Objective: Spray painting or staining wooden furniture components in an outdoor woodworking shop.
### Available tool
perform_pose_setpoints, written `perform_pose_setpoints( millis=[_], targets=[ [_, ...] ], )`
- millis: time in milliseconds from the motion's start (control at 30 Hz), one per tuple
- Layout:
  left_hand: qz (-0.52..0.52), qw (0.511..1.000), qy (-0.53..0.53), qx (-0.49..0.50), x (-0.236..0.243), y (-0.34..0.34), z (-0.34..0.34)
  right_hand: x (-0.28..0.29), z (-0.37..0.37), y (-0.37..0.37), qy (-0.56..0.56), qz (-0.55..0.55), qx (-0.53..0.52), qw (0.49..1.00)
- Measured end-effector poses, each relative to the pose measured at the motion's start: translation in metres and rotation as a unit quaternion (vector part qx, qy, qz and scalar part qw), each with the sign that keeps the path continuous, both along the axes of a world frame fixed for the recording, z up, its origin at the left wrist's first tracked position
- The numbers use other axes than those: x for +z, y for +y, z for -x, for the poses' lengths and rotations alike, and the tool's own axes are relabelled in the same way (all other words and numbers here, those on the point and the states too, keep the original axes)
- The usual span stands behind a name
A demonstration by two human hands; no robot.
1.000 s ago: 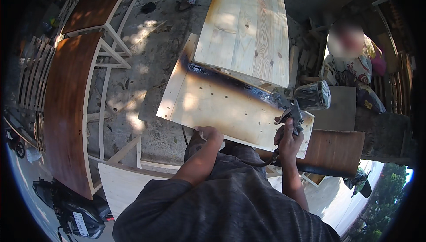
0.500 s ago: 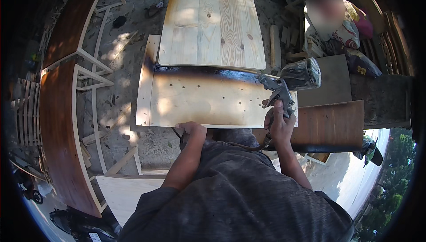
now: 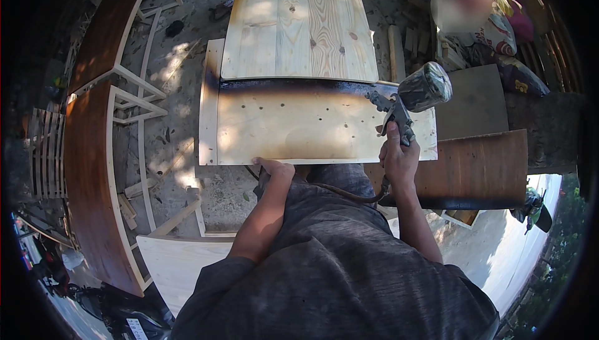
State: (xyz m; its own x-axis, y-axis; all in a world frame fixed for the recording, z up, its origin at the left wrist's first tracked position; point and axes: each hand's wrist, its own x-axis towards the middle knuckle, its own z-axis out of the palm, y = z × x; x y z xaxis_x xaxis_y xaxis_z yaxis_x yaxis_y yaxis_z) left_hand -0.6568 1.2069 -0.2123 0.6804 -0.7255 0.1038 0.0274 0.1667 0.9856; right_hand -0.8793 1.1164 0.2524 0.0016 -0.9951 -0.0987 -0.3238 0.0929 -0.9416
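My right hand [image 3: 399,156] is wrapped round the handle of a grey spray gun [image 3: 397,115], which points left over the board. The gun's rounded, stained paint cup [image 3: 427,87] sits on its upper right side, and a dark hose [image 3: 337,195] runs from it across my front. My left hand [image 3: 274,168] grips the near edge of a pale wooden board [image 3: 274,128], thumb on top and the other fingers mostly hidden. Dark brown stain bands the board's far side. A knotty pine panel [image 3: 299,28] with darkened edges lies beyond, overlapping it.
Reddish-brown stained panels [image 3: 90,171] on pale frames stand along the left. To the right lie a brown board [image 3: 477,168] and a grey sheet [image 3: 471,106]. Filled sacks [image 3: 496,37] and scrap wood [image 3: 395,50] are at the far right. A white board [image 3: 187,259] is near my left elbow.
The board and panel appear slightly higher in view, much as the surroundings have shifted. My right hand still holds the spray gun, and my left still grips the board's edge.
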Motion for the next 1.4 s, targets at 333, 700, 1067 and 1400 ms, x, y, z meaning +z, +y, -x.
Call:
perform_pose_setpoints(
  millis=[333,700,1067,1400],
  targets=[
    [-0.296,0.772,0.562,0.026,0.133,0.008,-0.013,-0.053,0.041,-0.035,-0.056,0.043,-0.004,0.997],
    [-0.341,0.711,0.575,-0.219,0.129,0.014,-0.055,-0.086,0.088,-0.064,-0.215,0.075,0.053,0.972],
    [-0.479,0.706,0.396,-0.338,0.160,0.005,-0.067,-0.080,0.080,-0.064,-0.199,0.060,0.044,0.977],
    [-0.536,0.694,-0.426,-0.221,0.252,-0.022,-0.070,-0.088,0.067,-0.055,-0.112,0.077,0.041,0.990]
  ],
)
